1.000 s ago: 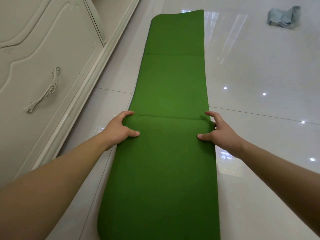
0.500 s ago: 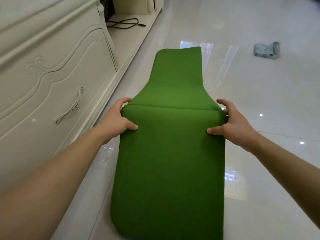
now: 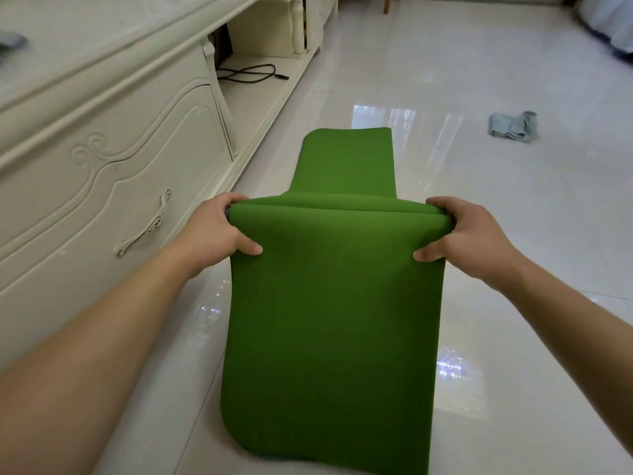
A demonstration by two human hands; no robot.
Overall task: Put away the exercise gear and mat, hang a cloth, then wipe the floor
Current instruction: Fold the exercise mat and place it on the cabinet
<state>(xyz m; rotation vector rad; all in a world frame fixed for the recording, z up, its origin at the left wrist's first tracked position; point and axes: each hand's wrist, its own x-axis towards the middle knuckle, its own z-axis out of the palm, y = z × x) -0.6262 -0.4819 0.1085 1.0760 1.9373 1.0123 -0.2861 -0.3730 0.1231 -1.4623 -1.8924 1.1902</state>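
Note:
A green exercise mat (image 3: 329, 320) is lifted off the glossy white floor at a fold near its middle. My left hand (image 3: 215, 231) grips the fold's left edge and my right hand (image 3: 462, 231) grips its right edge, thumbs on the near face. The near half hangs down toward me. The far end of the mat still rests on the floor beyond the fold. A crumpled pale blue cloth (image 3: 512, 126) lies on the floor at the far right, well away from both hands.
A long cream cabinet (image 3: 102, 149) with a curled handle runs along the left. A black cable (image 3: 251, 74) lies in its open bay. A wooden leg stands at the far top, and something white sits at the top right corner.
Both hands have raised the mat's fold from the floor and pulled it toward me. Less of the far end lies flat, and the view has tilted up to show more of the room.

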